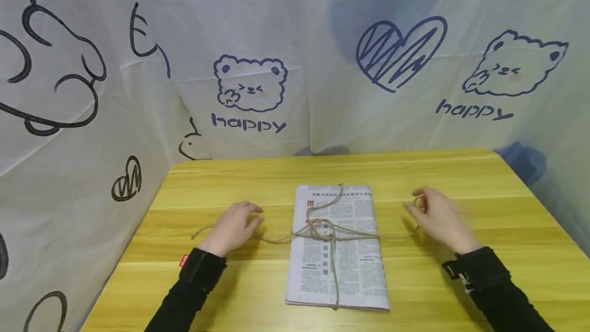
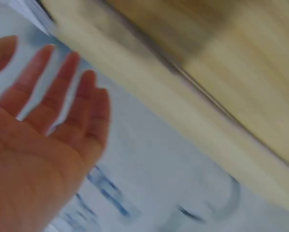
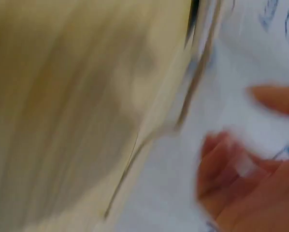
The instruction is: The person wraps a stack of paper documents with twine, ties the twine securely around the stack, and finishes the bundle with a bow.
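A folded stack of newspaper (image 1: 313,275) lies on the table, wound with thin brown twine (image 1: 335,270). The strands cross at a loose loop near the middle of its top. To the left, my left hand (image 1: 232,227) hovers over the twine's left tail; its fingers are spread and loosely bent in the left wrist view, with nothing in the palm (image 2: 33,159). My right hand (image 1: 438,216) is off the stack's right side. In the blurred right wrist view its thumb stands apart from bent fingers, and the twine (image 3: 195,82) hangs clear of them.
The yellow wood-grain table (image 1: 249,286) carries the stack. White cloth (image 1: 322,91) printed with bears and hearts hangs behind and at the sides. A small red tag (image 1: 183,260) shows beside the left cuff. Both wrists wear black sleeves or bands.
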A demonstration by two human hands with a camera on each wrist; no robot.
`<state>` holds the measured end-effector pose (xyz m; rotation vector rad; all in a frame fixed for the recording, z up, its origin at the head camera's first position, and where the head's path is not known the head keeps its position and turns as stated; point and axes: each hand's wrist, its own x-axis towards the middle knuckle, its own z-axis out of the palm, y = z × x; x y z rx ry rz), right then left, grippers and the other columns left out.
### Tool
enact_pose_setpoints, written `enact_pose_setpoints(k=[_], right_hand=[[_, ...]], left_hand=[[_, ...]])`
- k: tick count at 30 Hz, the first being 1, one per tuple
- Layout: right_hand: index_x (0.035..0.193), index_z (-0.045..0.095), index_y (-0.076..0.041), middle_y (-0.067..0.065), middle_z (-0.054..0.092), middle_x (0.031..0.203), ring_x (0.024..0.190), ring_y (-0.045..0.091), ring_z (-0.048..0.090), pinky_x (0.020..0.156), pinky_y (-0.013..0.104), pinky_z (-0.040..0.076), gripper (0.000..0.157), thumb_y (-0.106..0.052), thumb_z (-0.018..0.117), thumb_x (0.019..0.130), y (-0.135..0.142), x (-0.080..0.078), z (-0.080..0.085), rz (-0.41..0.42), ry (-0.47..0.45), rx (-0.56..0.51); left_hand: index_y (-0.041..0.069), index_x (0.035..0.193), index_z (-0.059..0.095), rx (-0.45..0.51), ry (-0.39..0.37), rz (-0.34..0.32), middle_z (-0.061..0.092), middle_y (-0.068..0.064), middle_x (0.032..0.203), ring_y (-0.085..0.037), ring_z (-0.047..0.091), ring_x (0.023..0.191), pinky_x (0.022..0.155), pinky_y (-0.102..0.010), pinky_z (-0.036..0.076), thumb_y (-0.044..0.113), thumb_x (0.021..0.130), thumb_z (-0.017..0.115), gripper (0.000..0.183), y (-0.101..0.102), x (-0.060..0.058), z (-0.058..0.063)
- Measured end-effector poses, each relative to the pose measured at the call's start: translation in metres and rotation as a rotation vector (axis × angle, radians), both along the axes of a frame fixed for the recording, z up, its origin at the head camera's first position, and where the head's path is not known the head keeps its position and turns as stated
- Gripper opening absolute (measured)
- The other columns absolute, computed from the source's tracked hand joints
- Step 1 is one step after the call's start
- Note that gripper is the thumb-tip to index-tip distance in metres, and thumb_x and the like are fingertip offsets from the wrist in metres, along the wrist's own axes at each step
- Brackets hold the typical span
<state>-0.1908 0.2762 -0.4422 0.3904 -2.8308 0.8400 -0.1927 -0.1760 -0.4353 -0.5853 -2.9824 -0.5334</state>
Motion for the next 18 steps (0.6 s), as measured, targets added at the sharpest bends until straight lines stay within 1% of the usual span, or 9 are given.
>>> enact_pose_setpoints(k=[1, 2, 4, 5, 7, 9, 12, 15, 18], right_hand=[[0.113, 0.058, 0.006, 0.009, 0.059, 0.082, 0.069, 0.019, 0.052, 0.060, 0.036, 0.044, 0.037, -0.023, 0.065, 0.090, -0.011, 0.000, -0.002, 0.064, 0.046, -0.005], [0.111, 0.060, 0.003, 0.008, 0.060, 0.088, 0.075, 0.018, 0.054, 0.064, 0.037, 0.047, 0.035, -0.022, 0.067, 0.088, -0.021, -0.001, -0.005, 0.140, 0.075, -0.009], [0.110, 0.062, -0.002, 0.006, 0.059, 0.095, 0.082, 0.018, 0.055, 0.070, 0.037, 0.048, 0.034, -0.025, 0.070, 0.086, -0.041, 0.001, -0.010, 0.292, 0.077, 0.011], [0.109, 0.063, -0.004, 0.004, 0.059, 0.096, 0.084, 0.017, 0.055, 0.072, 0.037, 0.049, 0.033, -0.026, 0.071, 0.086, -0.050, 0.002, -0.013, 0.347, 0.077, 0.031], [0.105, 0.063, -0.008, 0.001, 0.057, 0.095, 0.083, 0.015, 0.054, 0.071, 0.035, 0.049, 0.029, -0.027, 0.072, 0.084, -0.064, 0.003, -0.018, 0.418, 0.101, 0.085], [0.099, 0.064, -0.011, -0.001, 0.054, 0.090, 0.078, 0.013, 0.051, 0.068, 0.032, 0.046, 0.021, -0.025, 0.071, 0.085, -0.073, 0.004, -0.021, 0.451, 0.135, 0.122], [0.090, 0.062, -0.016, -0.005, 0.051, 0.083, 0.074, 0.010, 0.047, 0.065, 0.030, 0.044, 0.008, -0.017, 0.069, 0.087, -0.081, 0.005, -0.024, 0.469, 0.173, 0.144], [0.085, 0.058, -0.016, -0.008, 0.049, 0.079, 0.070, 0.008, 0.045, 0.062, 0.029, 0.043, 0.009, -0.012, 0.065, 0.089, -0.083, 0.005, -0.022, 0.464, 0.159, 0.104], [0.088, 0.058, -0.015, -0.008, 0.050, 0.078, 0.067, 0.007, 0.045, 0.060, 0.027, 0.042, 0.007, -0.010, 0.063, 0.091, -0.082, 0.006, -0.018, 0.438, 0.116, 0.016]], left_hand=[[0.004, 0.118, 0.063, 0.018, -0.024, -0.061, 0.062, -0.014, 0.116, -0.034, 0.055, 0.110, 0.095, -0.048, 0.043, 0.023, 0.095, 0.059, 0.031, 0.014, 0.000, -0.001], [0.004, 0.118, 0.063, 0.023, -0.044, -0.117, 0.062, -0.012, 0.115, -0.031, 0.055, 0.109, 0.095, -0.046, 0.043, 0.025, 0.094, 0.059, 0.031, 0.027, -0.001, -0.002], [0.005, 0.117, 0.063, -0.001, -0.059, -0.205, 0.063, -0.008, 0.109, -0.025, 0.057, 0.102, 0.090, -0.041, 0.046, 0.028, 0.093, 0.061, 0.033, 0.048, -0.002, -0.005], [0.005, 0.115, 0.063, -0.018, -0.049, -0.237, 0.064, -0.007, 0.105, -0.022, 0.057, 0.097, 0.086, -0.039, 0.047, 0.028, 0.091, 0.063, 0.032, 0.057, -0.002, -0.007], [0.007, 0.109, 0.065, -0.062, -0.010, -0.267, 0.062, -0.003, 0.096, -0.018, 0.056, 0.088, 0.080, -0.035, 0.047, 0.029, 0.090, 0.065, 0.029, 0.070, -0.003, -0.012], [0.009, 0.101, 0.065, -0.104, 0.037, -0.274, 0.059, 0.000, 0.090, -0.015, 0.053, 0.082, 0.075, -0.032, 0.046, 0.029, 0.089, 0.066, 0.024, 0.078, -0.003, -0.016], [0.013, 0.090, 0.064, -0.133, 0.092, -0.296, 0.055, 0.003, 0.083, -0.014, 0.051, 0.077, 0.071, -0.030, 0.045, 0.027, 0.090, 0.065, 0.014, 0.084, -0.001, -0.019], [0.014, 0.086, 0.060, -0.146, 0.090, -0.330, 0.052, 0.005, 0.080, -0.012, 0.050, 0.073, 0.066, -0.028, 0.045, 0.025, 0.092, 0.063, 0.012, 0.086, 0.001, -0.018], [0.015, 0.087, 0.057, -0.125, 0.062, -0.332, 0.052, 0.006, 0.080, -0.010, 0.050, 0.072, 0.064, -0.026, 0.047, 0.022, 0.092, 0.062, 0.010, 0.084, 0.003, -0.013]])
